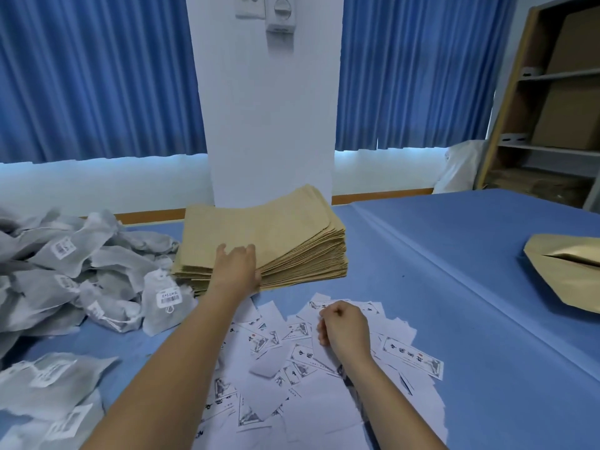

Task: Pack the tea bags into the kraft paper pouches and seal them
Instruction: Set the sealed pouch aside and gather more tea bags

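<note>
A thick stack of flat kraft paper pouches (292, 235) lies at the back middle of the blue table. My left hand (235, 266) rests on the stack's near left corner, fingers straight on the top pouch and thumb against the front edge. Grey tea bags (81, 264) with white barcode labels are heaped at the left, with more tea bags (45, 388) at the near left. My right hand (344, 328) hovers with curled fingers over a scatter of white printed labels (292, 368); nothing shows in its grip.
One bulging kraft pouch (565, 271) lies at the right edge of the table (470, 287). A white pillar stands behind the stack, with blue curtains on both sides. Shelves with cardboard boxes (565, 115) stand at the far right.
</note>
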The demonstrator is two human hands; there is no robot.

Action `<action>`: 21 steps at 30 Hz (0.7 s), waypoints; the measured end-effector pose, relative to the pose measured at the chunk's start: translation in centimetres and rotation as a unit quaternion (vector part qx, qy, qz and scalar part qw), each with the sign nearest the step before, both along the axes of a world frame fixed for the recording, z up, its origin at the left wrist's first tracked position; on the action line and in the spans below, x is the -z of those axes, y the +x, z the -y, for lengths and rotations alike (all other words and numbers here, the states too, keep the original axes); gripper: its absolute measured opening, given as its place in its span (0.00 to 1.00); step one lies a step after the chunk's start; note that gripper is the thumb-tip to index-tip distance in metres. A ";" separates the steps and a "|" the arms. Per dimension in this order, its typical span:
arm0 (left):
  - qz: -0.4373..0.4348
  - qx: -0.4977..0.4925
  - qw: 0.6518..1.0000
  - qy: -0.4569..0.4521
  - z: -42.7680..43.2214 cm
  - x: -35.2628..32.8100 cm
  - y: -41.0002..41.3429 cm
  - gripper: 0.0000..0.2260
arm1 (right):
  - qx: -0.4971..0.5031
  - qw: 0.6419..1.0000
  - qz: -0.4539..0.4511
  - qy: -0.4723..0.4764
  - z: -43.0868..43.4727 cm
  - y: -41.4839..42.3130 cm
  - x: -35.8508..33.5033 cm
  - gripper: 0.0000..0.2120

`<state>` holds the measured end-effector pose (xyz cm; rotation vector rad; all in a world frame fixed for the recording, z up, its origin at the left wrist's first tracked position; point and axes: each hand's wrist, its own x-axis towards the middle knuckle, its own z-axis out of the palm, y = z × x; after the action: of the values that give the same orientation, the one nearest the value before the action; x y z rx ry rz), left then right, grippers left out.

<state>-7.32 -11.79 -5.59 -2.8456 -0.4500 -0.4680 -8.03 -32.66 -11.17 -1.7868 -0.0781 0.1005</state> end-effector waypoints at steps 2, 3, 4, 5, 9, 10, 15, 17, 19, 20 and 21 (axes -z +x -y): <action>0.001 0.030 1.000 0.000 -0.1 0.1 -0.2 0.12 | 0.000 0.999 0.016 -0.038 -0.2 -0.1 -0.1 0.12; -0.002 0.040 0.999 0.004 -0.1 0.2 -0.4 0.12 | -0.002 0.999 0.018 -0.048 -0.3 -0.1 -0.2 0.12; -0.002 0.047 0.999 0.015 -0.1 0.2 -0.6 0.13 | -0.003 0.998 0.018 -0.052 -0.3 -0.1 -0.2 0.12; 0.001 0.050 0.998 0.033 -0.1 0.2 -0.7 0.13 | -0.003 0.999 0.017 -0.051 -0.3 0.0 -0.2 0.12; 0.009 0.064 0.994 0.084 0.3 0.1 -1.8 0.13 | -0.011 1.000 0.005 -0.026 0.1 0.3 -0.1 0.12; 0.054 0.073 0.994 0.053 0.5 -0.1 -2.5 0.15 | -0.022 1.000 -0.004 -0.001 0.2 0.3 -0.3 0.12; 0.388 0.186 0.886 -0.175 0.9 1.4 -9.8 0.12 | -0.084 0.911 -0.114 0.387 1.6 0.6 -3.1 0.18; 0.381 0.233 0.878 -0.169 0.6 2.6 -13.2 0.08 | -0.136 0.867 -0.145 0.457 2.7 1.1 -3.9 0.28; 0.359 0.233 0.890 -0.159 -0.2 2.3 -15.0 0.09 | -0.160 0.893 -0.133 0.399 3.1 0.8 -3.8 0.23; 0.353 0.211 0.898 -0.155 -0.7 1.9 -15.4 0.11 | -0.155 0.927 -0.105 0.325 3.2 0.4 -3.6 0.17; 0.349 0.181 0.906 -0.156 -0.8 1.5 -15.6 0.14 | -0.144 0.957 -0.072 0.242 3.2 0.1 -3.4 0.11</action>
<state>-22.90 -10.96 -7.12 -2.9816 -0.0931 -1.6463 -7.97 -35.82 -7.74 -1.2652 -0.2379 0.3881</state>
